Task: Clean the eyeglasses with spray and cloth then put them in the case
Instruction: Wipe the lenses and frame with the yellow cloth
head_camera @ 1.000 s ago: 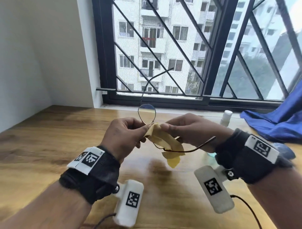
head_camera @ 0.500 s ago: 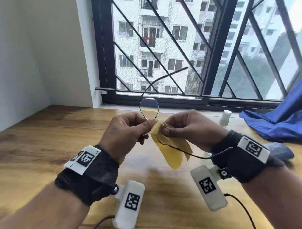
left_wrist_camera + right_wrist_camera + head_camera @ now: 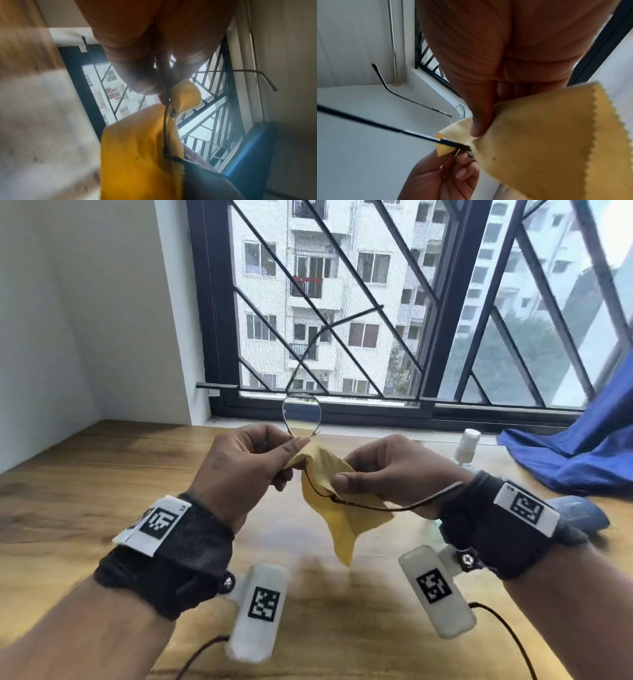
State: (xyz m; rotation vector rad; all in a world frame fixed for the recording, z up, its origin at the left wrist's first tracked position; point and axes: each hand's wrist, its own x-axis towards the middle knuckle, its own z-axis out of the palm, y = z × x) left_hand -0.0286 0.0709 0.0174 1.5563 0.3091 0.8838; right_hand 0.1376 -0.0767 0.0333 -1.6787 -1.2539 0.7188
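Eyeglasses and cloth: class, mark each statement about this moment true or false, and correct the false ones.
1. The right hand pinches the yellow cloth over one lens. True.
2. The eyeglasses lie flat on the wooden table. False: both hands hold them up in the air.
3. The left hand grips the frame near the bridge. True.
4. The spray bottle is in the left hand. False: it stands on the table near the window.

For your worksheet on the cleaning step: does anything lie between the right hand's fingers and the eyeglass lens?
Yes: the yellow cleaning cloth is folded over one lens of the thin wire-framed eyeglasses, so the right hand pinches through cloth.
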